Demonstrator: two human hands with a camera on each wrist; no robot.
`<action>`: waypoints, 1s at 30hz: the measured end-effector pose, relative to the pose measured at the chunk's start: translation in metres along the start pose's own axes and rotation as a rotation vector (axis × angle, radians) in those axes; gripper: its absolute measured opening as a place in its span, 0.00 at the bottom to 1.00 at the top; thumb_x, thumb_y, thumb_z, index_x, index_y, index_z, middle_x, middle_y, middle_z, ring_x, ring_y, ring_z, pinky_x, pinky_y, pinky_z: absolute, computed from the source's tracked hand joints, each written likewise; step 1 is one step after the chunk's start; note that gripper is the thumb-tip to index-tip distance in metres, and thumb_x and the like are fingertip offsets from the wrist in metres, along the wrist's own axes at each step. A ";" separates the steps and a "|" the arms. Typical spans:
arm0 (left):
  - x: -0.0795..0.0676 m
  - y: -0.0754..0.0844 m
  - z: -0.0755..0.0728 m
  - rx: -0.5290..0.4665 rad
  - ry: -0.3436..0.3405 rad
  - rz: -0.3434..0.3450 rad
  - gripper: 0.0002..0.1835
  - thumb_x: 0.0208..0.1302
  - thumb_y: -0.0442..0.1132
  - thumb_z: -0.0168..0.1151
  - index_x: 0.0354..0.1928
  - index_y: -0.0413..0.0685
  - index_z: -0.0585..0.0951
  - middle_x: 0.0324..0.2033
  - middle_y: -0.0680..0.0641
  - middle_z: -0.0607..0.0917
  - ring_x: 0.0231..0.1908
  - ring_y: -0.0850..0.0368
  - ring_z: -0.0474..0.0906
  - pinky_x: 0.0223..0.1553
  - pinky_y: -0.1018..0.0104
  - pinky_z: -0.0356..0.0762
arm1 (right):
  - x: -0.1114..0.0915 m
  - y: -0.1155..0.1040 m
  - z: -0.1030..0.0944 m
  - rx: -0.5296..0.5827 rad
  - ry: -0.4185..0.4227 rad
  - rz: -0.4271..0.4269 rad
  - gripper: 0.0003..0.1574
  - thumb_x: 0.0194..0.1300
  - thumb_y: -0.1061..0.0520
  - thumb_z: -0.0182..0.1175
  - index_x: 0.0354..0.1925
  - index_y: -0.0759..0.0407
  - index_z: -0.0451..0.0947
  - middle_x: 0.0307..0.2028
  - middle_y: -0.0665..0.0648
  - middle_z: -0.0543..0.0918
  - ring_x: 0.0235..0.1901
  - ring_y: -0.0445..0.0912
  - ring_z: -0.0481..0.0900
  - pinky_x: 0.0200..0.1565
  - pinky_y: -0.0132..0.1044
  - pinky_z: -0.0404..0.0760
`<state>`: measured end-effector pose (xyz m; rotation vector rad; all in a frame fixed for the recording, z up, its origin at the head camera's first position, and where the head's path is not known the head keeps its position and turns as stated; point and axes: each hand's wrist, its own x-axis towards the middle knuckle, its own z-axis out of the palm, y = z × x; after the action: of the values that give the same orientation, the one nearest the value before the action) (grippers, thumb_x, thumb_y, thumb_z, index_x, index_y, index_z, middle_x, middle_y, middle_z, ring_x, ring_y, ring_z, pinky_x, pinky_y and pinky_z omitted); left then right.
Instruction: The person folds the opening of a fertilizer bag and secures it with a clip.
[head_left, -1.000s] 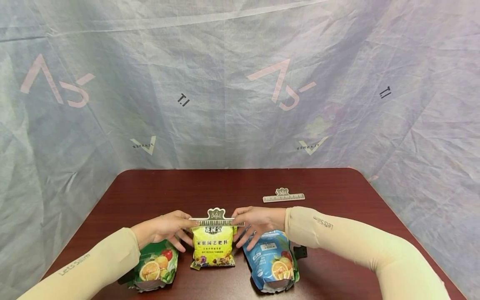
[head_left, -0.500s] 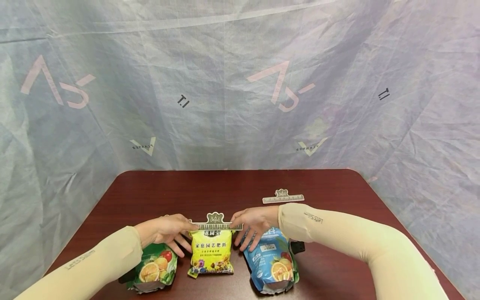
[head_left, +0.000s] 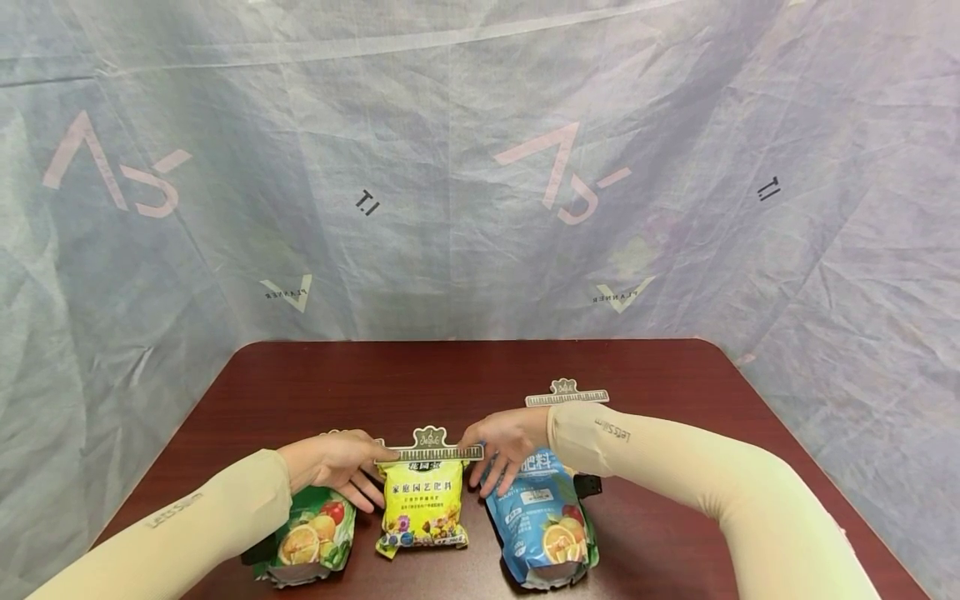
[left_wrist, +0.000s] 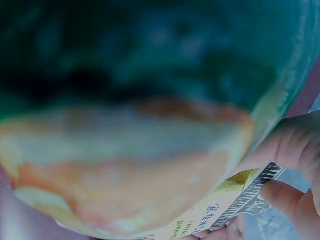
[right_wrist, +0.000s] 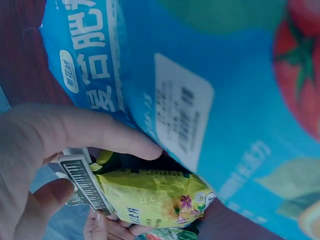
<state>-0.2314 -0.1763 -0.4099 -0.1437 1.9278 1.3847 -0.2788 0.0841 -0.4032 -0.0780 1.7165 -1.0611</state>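
A small yellow bag of plant fertilizer stands at the front middle of the table, its printed face toward me. Across its top runs a wide bag clip with a piano-key pattern and a scalloped handle. My left hand pinches the clip's left end, with the lower fingers spread beside the bag. At the other end, my right hand pinches the clip between thumb and fingers. The right wrist view shows the right thumb against the face of the clip and the index finger stretched past it.
A green pouch with fruit pictures lies under the left wrist. The blue fertilizer pouch lies below the right hand, a black piece jutting out beside it. Farther back lies a matching clip. A grey cloth hangs behind the table.
Both hands have brought the clipped yellow bag slightly down and toward me, and it now looks settled. My right hand and forearm have shifted a little left.
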 end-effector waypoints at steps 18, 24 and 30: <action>0.006 -0.002 -0.004 -0.054 -0.031 -0.067 0.56 0.61 0.69 0.41 0.65 0.25 0.36 0.43 0.28 0.74 0.38 0.37 0.79 0.38 0.48 0.77 | 0.010 -0.004 -0.006 0.002 -0.008 0.004 0.40 0.68 0.38 0.43 0.70 0.55 0.49 0.39 0.73 0.79 0.38 0.64 0.79 0.38 0.54 0.78; 0.008 -0.002 -0.006 -0.074 -0.049 -0.061 0.56 0.60 0.70 0.40 0.66 0.25 0.37 0.44 0.28 0.74 0.39 0.37 0.79 0.39 0.48 0.77 | 0.013 -0.006 -0.010 -0.032 -0.021 0.040 0.42 0.67 0.35 0.42 0.70 0.54 0.49 0.37 0.75 0.79 0.37 0.64 0.80 0.39 0.53 0.78; 0.005 0.001 -0.008 -0.073 -0.060 -0.059 0.54 0.62 0.69 0.39 0.65 0.23 0.39 0.44 0.28 0.74 0.40 0.38 0.79 0.40 0.50 0.77 | 0.014 -0.006 -0.015 -0.035 -0.023 0.037 0.42 0.68 0.34 0.39 0.69 0.57 0.51 0.37 0.75 0.79 0.37 0.63 0.80 0.40 0.52 0.78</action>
<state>-0.2395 -0.1807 -0.4116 -0.1909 1.8103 1.4052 -0.2992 0.0823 -0.4091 -0.0798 1.7102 -0.9990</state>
